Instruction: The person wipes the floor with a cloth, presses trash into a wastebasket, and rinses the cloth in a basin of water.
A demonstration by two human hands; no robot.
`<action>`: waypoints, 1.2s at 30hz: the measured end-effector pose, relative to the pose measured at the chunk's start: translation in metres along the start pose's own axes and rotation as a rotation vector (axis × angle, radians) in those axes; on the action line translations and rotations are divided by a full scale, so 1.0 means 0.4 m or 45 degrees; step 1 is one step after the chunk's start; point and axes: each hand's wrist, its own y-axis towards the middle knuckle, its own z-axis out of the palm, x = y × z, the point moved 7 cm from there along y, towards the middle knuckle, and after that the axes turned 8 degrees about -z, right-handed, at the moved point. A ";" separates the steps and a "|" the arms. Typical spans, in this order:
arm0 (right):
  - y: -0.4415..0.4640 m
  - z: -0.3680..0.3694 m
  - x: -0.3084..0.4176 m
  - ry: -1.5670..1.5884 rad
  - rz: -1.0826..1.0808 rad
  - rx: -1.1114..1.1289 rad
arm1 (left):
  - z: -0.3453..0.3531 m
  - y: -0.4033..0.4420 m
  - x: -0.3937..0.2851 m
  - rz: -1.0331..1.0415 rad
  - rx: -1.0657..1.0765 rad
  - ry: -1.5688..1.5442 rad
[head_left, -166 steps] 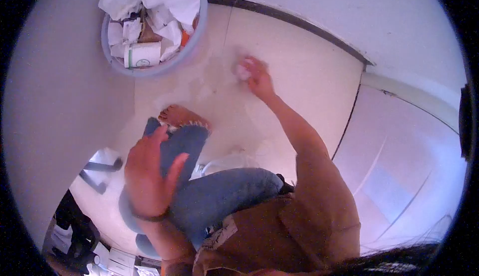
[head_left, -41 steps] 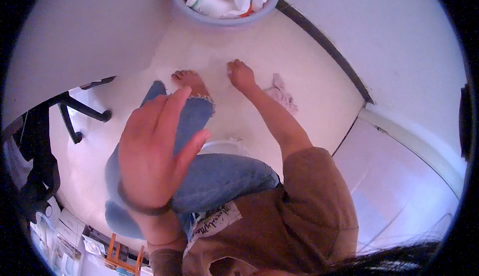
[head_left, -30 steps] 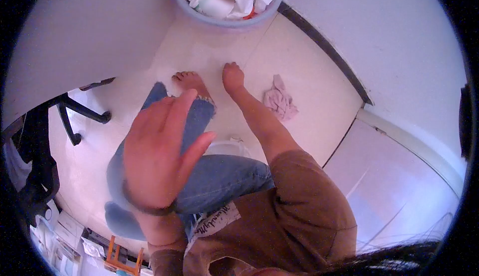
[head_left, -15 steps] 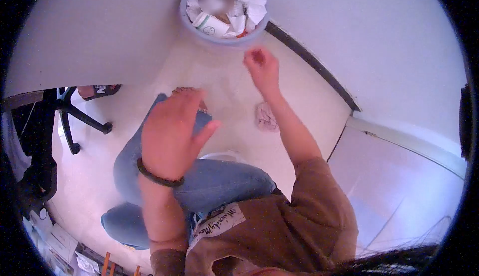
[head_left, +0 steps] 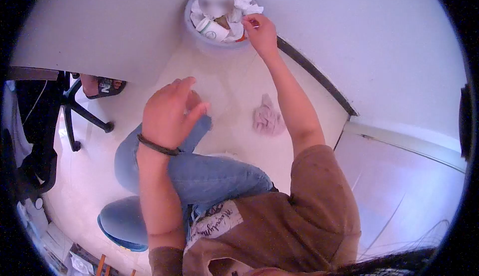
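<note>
- The pink cloth (head_left: 268, 119) is lying rumpled on the floor (head_left: 227, 84), folds bunching up, below the right hand (head_left: 263, 31) and just beside its forearm.
- Above and left of that hand, the round bin (head_left: 212, 45) is brimming with crumpled white paper (head_left: 247, 2), a white cup (head_left: 212, 30) with green print tipping over among it.
- The right hand is reaching the bin's near right edge, thumb and fingers curling together; I can't tell whether they're gripping anything.
- The left hand (head_left: 169, 109) is hovering open over the bent knee, holding nothing.
- Dark skirting (head_left: 319, 79) is running along the right hand's outer side, while a grey panel (head_left: 100, 26) is closing off the left hand's far side; bare floor is spreading between the hands.
- Half a second ago the right hand was stopping short of the bin; now it's meeting the rim, and more of the cloth is showing.
</note>
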 end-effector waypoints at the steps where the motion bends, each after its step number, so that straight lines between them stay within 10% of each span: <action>1: -0.011 -0.005 0.010 0.094 -0.005 -0.009 | 0.001 0.003 0.003 -0.015 0.008 0.008; 6: -0.198 -0.040 0.031 0.273 0.101 -0.186 | -0.003 0.007 0.001 -0.056 0.020 0.041; 12: -0.780 0.208 -0.254 -0.344 0.436 0.763 | -0.022 0.001 -0.044 0.033 -0.035 0.004; 24: -0.861 0.393 -0.353 -0.831 0.549 0.931 | 0.005 0.034 -0.050 -0.022 0.088 0.096; 31: -0.442 0.111 -0.094 0.095 0.323 -0.049 | -0.002 0.037 -0.083 0.016 0.112 0.067; 36: -0.225 -0.143 0.012 0.232 0.126 -0.206 | -0.006 0.031 -0.061 -0.028 0.019 0.113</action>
